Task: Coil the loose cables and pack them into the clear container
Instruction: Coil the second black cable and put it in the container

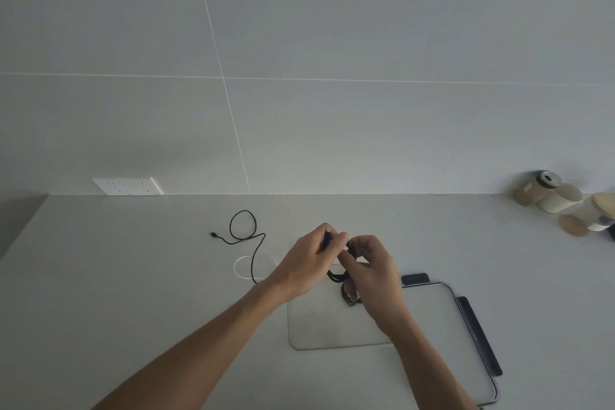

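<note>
A thin black cable (252, 255) trails over the grey counter, with one loop and a small plug at its far left end. My left hand (306, 263) pinches the cable's near end above the counter. My right hand (372, 268) is closed on small black coils of the same cable, and a few loops hang below my fingers. A white cable (237, 267) lies in a faint loop on the counter under the black one. The clear container (442, 316) sits below and right of my hands, its black-clipped lid edge along the right.
A white double wall socket (128, 186) sits at the back left where counter meets tiled wall. Jars and small containers (552, 196) cluster at the back right. The counter's left edge drops away near the far left.
</note>
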The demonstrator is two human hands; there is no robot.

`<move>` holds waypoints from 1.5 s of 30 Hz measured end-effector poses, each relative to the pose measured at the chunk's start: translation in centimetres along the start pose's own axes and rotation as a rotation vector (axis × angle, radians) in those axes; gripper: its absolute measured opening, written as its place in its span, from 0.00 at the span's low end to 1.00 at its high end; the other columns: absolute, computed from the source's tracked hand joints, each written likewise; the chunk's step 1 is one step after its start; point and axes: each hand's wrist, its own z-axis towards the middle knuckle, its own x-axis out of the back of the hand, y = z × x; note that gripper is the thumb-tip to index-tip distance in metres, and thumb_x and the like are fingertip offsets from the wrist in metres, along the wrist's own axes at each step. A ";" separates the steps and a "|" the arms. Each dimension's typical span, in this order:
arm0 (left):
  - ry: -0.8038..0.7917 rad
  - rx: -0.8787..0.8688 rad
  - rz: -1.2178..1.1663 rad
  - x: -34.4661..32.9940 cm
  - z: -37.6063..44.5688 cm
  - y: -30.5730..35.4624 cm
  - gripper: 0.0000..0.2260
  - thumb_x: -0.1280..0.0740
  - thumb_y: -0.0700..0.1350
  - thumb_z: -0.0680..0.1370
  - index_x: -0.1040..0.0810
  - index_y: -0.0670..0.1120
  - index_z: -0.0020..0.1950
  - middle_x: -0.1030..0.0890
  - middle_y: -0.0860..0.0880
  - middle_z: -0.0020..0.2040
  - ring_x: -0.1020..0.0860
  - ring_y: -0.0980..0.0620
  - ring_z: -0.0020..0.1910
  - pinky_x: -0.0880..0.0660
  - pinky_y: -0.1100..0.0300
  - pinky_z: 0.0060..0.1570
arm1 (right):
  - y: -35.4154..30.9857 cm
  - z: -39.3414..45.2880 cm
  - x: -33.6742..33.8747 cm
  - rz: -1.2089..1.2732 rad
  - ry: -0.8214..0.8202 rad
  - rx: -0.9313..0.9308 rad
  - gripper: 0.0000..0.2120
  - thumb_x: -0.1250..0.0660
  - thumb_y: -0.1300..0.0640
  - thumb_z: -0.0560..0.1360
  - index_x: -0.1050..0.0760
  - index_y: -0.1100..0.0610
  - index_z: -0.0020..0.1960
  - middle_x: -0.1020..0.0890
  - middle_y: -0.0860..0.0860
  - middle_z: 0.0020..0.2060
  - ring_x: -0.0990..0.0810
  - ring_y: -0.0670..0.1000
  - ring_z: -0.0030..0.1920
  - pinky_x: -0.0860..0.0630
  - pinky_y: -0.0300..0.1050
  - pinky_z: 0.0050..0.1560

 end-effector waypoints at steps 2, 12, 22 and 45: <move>-0.020 0.068 -0.015 0.2 0.5 -0.2 0.11 0.35 0.54 0.79 0.26 0.47 0.47 0.30 0.54 0.34 0.33 0.54 0.31 0.33 0.58 0.35 | 0.3 0.2 0.4 0.019 -0.030 -0.018 0.05 0.32 0.62 0.80 0.25 0.59 0.54 0.20 0.57 0.51 0.26 0.52 0.25 0.29 0.43 0.25; 0.003 0.319 -0.056 -1.2 1.8 -4.1 0.20 0.23 0.48 0.72 0.28 0.44 0.56 0.19 0.46 0.45 0.20 0.52 0.37 0.20 0.59 0.39 | 5.5 2.4 1.5 -0.039 0.009 -0.175 0.06 0.33 0.67 0.78 0.23 0.60 0.53 0.19 0.62 0.45 0.21 0.53 0.29 0.19 0.49 0.29; -0.016 0.304 0.282 -6.1 2.2 -10.6 0.07 0.25 0.51 0.73 0.21 0.50 0.44 0.18 0.53 0.40 0.19 0.53 0.41 0.25 0.59 0.41 | 11.8 3.2 1.9 -0.447 -0.069 -0.359 0.04 0.32 0.62 0.76 0.26 0.55 0.45 0.19 0.54 0.38 0.20 0.51 0.29 0.20 0.48 0.28; -0.351 0.254 0.540 -13.9 5.1 -17.9 0.11 0.32 0.46 0.72 0.26 0.44 0.30 0.24 0.49 0.27 0.26 0.48 0.29 0.30 0.53 0.29 | 15.8 5.4 1.5 -1.334 -0.352 -0.558 0.14 0.39 0.64 0.80 0.23 0.58 0.63 0.17 0.55 0.59 0.18 0.57 0.61 0.21 0.48 0.53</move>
